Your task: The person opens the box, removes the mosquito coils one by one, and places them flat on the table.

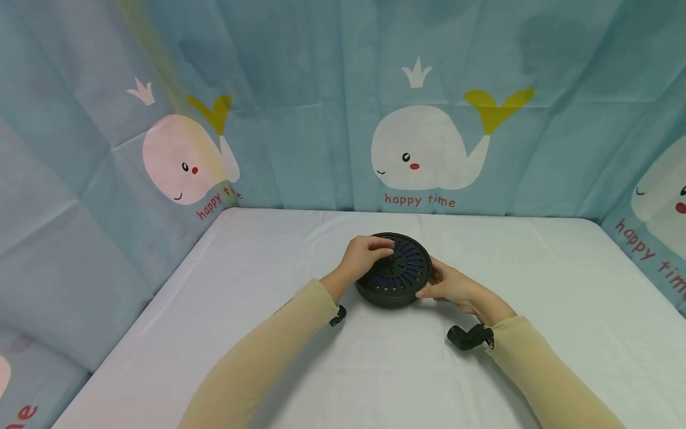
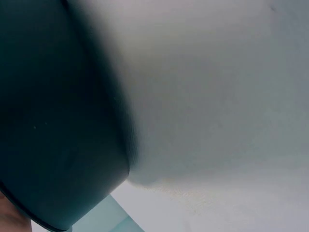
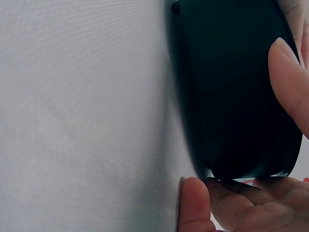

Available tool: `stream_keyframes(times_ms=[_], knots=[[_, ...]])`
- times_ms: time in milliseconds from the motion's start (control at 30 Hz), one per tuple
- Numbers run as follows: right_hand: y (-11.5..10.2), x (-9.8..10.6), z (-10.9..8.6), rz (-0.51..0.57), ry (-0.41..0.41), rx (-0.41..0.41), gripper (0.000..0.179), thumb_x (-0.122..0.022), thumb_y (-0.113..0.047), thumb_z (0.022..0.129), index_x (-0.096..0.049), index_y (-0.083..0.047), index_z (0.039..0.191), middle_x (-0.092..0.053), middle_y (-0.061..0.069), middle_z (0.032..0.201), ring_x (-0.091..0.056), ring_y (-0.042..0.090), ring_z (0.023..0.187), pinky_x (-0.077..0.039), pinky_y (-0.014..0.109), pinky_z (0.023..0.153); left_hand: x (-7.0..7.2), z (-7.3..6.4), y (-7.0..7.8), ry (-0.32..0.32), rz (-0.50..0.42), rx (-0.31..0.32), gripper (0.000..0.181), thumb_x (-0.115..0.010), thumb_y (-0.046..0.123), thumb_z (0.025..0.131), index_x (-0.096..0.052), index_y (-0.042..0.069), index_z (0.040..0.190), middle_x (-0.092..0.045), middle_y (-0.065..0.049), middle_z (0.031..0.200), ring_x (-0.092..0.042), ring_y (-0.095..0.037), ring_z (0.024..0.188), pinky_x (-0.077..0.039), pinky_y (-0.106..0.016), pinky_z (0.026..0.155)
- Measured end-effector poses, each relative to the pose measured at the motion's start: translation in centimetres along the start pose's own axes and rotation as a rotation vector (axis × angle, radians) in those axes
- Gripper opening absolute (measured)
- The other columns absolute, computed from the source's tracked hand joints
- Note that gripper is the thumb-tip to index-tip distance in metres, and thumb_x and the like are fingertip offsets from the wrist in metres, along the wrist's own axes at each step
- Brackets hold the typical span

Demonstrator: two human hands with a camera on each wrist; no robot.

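Note:
A round black container (image 1: pixel 389 299) with smooth sides sits on the white table. Its slotted lid (image 1: pixel 409 271) has slots fanning out from the middle, with dark blue showing at them. My left hand (image 1: pixel 360 257) reaches over the lid from the left, its fingers bent and pinching at the top; the palm covers part of the lid. From the right, my right hand (image 1: pixel 452 286) grips the container's side, thumb in front and fingers round behind. In the right wrist view the thumb (image 3: pixel 288 77) presses the dark wall near the rim, and other fingers (image 3: pixel 251 203) curl at its far side.
A white cloth covers the table (image 1: pixel 214 333). Blue curtains (image 1: pixel 300 137) printed with whales close off the back and both sides. A black wrist camera (image 1: pixel 468 338) juts from the right sleeve, and another (image 1: pixel 337 316) from the left, close above the table.

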State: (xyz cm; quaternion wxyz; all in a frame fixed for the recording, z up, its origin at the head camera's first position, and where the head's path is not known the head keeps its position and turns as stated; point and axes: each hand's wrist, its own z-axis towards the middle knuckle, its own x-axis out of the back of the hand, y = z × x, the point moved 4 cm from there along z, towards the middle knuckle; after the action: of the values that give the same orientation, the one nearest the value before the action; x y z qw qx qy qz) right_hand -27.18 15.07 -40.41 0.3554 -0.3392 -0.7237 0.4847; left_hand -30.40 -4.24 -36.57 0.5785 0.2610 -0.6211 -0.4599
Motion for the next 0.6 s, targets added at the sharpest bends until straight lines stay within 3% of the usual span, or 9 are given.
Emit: stream_keyframes(times_ms=[300, 600], knots=[[0.08, 0.37, 0.13, -0.009, 0.013, 0.008, 0.104, -0.075, -0.006, 0.085, 0.001, -0.01, 0.157, -0.006, 0.026, 0.158, -0.007, 0.043, 0.144, -0.022, 0.068, 0.106, 0.02, 0.07, 0.38, 0.023, -0.037, -0.01, 0.027, -0.066, 0.011, 0.093, -0.07, 0.001, 0.118, -0.069, -0.01, 0.116, -0.061, -0.022, 0.114, -0.049, -0.027, 0.093], [0.22, 0.24, 0.2, 0.0, 0.009, 0.009, 0.105, -0.075, -0.005, 0.084, 0.0, -0.009, 0.157, -0.007, 0.027, 0.158, -0.008, 0.043, 0.144, -0.021, 0.068, 0.105, -0.08, -0.07, 0.29, 0.037, -0.069, 0.025, 0.027, -0.067, 0.01, 0.092, -0.07, 0.0, 0.117, -0.07, -0.01, 0.113, -0.062, -0.022, 0.111, -0.05, -0.027, 0.091]])
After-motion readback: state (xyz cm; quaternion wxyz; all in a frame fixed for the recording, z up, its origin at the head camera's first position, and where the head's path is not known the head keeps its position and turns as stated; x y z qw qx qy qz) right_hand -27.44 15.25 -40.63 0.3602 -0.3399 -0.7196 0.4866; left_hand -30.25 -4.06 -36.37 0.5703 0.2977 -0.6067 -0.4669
